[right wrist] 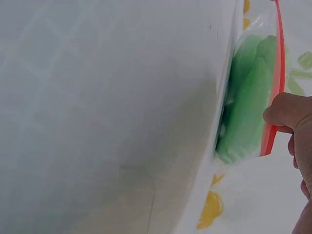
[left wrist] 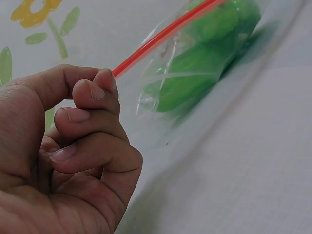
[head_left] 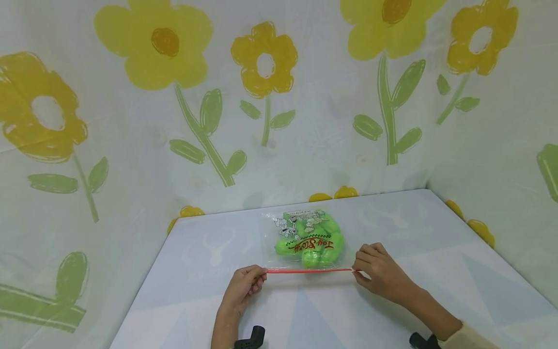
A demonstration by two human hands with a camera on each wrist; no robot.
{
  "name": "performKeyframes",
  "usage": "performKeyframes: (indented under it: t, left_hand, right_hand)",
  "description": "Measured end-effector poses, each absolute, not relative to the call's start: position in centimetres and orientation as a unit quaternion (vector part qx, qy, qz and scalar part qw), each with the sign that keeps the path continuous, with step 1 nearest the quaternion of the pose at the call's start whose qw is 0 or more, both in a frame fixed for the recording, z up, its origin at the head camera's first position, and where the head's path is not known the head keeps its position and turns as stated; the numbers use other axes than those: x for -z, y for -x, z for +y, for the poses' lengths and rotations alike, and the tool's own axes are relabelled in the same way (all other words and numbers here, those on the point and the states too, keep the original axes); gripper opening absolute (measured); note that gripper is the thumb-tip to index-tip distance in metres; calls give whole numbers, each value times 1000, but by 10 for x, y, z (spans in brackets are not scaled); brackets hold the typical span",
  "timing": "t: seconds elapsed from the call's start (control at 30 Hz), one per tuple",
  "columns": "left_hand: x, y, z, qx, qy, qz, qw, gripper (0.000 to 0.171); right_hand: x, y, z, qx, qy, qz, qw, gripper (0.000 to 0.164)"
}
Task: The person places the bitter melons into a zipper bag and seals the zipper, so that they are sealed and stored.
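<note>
A clear zip bag (head_left: 311, 237) with a red zip strip (head_left: 305, 271) lies on the table, its strip edge toward me. Inside are several bright green rounded pieces (head_left: 333, 242), their exact kind unclear through the printed plastic. My left hand (head_left: 245, 286) pinches the left end of the strip between thumb and index finger; in the left wrist view its other fingers (left wrist: 97, 151) are curled in. At the other end, my right hand (head_left: 381, 271) pinches the strip near the corner. The right wrist view shows the right thumb (right wrist: 282, 111) pressed on the red strip. The strip is stretched straight between both hands.
The white table (head_left: 196, 291) has pale blue shapes on it. Behind and at both sides hangs a white curtain (head_left: 314, 155) printed with yellow flowers. Black wrist mounts (head_left: 253, 338) show at the bottom edge.
</note>
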State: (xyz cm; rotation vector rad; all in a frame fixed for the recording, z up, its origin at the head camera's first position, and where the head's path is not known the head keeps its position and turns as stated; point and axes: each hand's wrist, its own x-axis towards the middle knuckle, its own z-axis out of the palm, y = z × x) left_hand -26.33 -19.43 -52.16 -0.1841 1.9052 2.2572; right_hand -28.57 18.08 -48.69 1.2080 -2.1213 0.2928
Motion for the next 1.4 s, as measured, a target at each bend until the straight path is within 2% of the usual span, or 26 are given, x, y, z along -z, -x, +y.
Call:
performKeyframes:
  t: [0.8, 1.0, 1.13, 1.3, 1.4]
  left_hand:
    - [523, 266, -193, -753, 58, 648, 100, 18]
    - [522, 266, -197, -709, 21, 692, 134, 21]
    - [520, 262, -202, -668, 3, 729, 148, 26]
    - [517, 245, -210, -601, 13, 786, 143, 32]
    - [516, 234, -217, -563, 25, 820, 94, 29]
  right_hand:
    - [486, 282, 200, -122, -449, -819, 335, 34]
    - [484, 280, 204, -117, -440, -826, 332, 36]
    - [486, 277, 203, -122, -440, -834, 310, 35]
    - [488, 267, 202, -129, -411, -868, 248, 29]
    - [484, 259, 211, -145, -336, -912, 185, 34]
